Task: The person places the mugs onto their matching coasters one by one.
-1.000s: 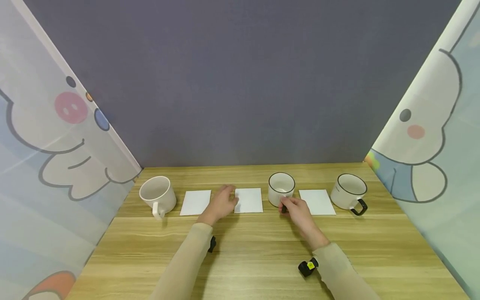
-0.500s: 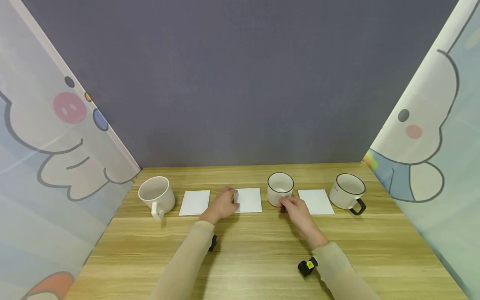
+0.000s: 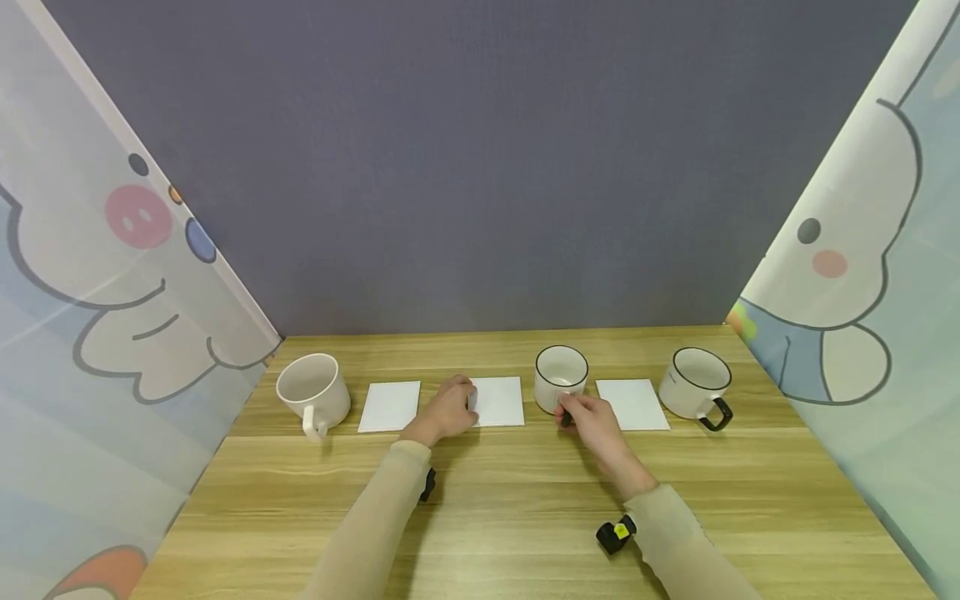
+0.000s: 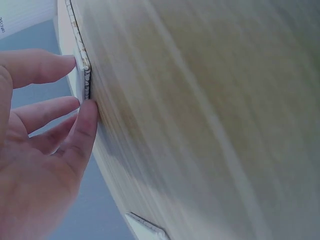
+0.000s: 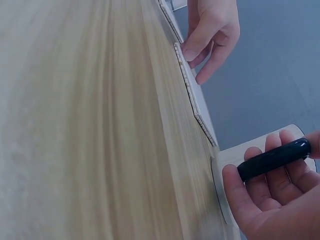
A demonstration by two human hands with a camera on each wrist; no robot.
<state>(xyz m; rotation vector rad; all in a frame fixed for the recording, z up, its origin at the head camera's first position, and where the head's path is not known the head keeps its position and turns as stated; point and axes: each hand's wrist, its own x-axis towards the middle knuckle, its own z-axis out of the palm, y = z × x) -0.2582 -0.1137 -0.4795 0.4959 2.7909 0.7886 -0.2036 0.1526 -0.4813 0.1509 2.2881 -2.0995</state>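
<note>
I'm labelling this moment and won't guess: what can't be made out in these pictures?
Head view: the marking on the rightmost mug, too small to read.
Head view: the left edge of the middle coaster, partly hidden by the left hand.
Left wrist view: a lettered white object, cut off by the frame's corner.
Right wrist view: the held mug, partly hidden by the right hand.

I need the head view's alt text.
A person's right hand holds the black handle of a round, white, black-rimmed mug; the left hand touches a white square tile. Two more mugs and tiles share the wooden table.
</note>
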